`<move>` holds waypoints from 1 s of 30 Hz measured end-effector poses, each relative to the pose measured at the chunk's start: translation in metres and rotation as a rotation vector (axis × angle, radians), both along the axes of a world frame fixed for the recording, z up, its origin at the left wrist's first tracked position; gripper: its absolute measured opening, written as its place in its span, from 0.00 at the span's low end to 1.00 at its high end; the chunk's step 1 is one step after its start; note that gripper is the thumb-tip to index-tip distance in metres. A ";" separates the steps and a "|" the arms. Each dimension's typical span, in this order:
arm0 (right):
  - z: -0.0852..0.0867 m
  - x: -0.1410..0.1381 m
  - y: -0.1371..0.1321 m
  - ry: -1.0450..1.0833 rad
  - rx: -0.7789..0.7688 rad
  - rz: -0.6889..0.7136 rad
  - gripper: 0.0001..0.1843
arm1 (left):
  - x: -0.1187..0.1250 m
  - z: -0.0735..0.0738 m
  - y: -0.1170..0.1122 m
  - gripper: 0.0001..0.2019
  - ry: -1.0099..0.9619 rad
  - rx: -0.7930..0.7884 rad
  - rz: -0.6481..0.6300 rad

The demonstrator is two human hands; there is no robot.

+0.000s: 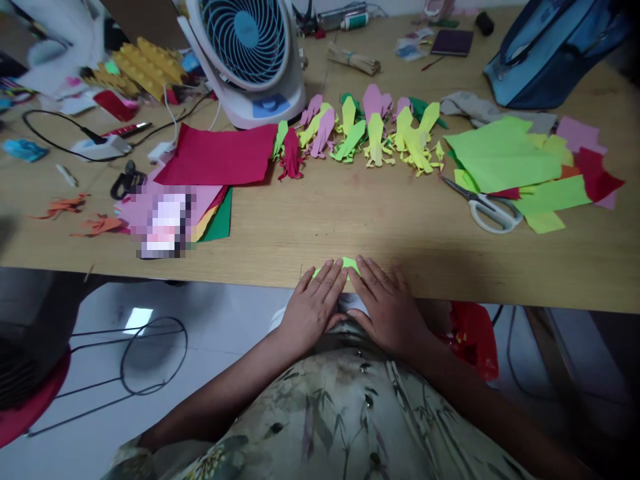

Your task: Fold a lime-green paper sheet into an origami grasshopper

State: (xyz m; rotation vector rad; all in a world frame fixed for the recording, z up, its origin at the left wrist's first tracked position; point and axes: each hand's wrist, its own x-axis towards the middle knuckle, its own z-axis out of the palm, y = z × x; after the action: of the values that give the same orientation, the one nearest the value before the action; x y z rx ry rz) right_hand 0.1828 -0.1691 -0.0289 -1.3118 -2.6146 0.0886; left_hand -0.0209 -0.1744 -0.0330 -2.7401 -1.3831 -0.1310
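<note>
My left hand (320, 293) and my right hand (383, 293) lie side by side at the table's front edge, fingers stretched out flat and fingertips close together. Beneath the fingertips of both hands is a small light-green piece (351, 264) of paper or felt, mostly covered by them. Farther back stands a row of cut-out shapes with fringed ends, among them a yellow cut-out (375, 137) and a dark red cut-out (291, 153). White-handled scissors (495, 213) lie to the right, their blades pointing to the row.
Light-green sheets (505, 153) and scraps are heaped at the right. A red sheet (225, 153) covers part of a coloured pile at the left, with a phone (165, 223) on it. A fan (250, 60) and a blue bag (545, 60) stand behind. Under the table is a red bag (475, 340).
</note>
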 end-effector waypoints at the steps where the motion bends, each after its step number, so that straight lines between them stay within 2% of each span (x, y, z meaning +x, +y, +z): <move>1: 0.000 0.000 0.000 -0.004 -0.002 -0.001 0.33 | 0.000 0.000 0.000 0.37 0.000 0.003 0.002; 7: 0.000 -0.001 0.000 -0.027 -0.015 -0.010 0.32 | -0.007 0.003 -0.001 0.37 -0.009 -0.009 -0.002; 12: 0.000 -0.002 -0.001 -0.028 0.001 -0.013 0.32 | -0.017 0.006 -0.001 0.32 -0.001 -0.020 0.003; 21: -0.001 -0.002 -0.001 -0.037 -0.003 -0.016 0.32 | -0.035 0.003 -0.001 0.28 -0.036 -0.038 -0.027; 26: 0.001 -0.005 -0.003 -0.046 -0.003 -0.036 0.32 | -0.032 0.017 0.005 0.30 -0.126 -0.088 -0.040; 30: 0.000 -0.006 -0.005 -0.005 0.009 -0.042 0.33 | -0.012 0.032 0.024 0.24 -0.288 -0.130 0.127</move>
State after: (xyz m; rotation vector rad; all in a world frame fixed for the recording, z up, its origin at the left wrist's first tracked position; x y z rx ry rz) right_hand 0.1772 -0.1737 -0.0289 -1.3643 -2.5873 0.0666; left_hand -0.0330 -0.1504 -0.0007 -2.8128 -1.6866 -0.4601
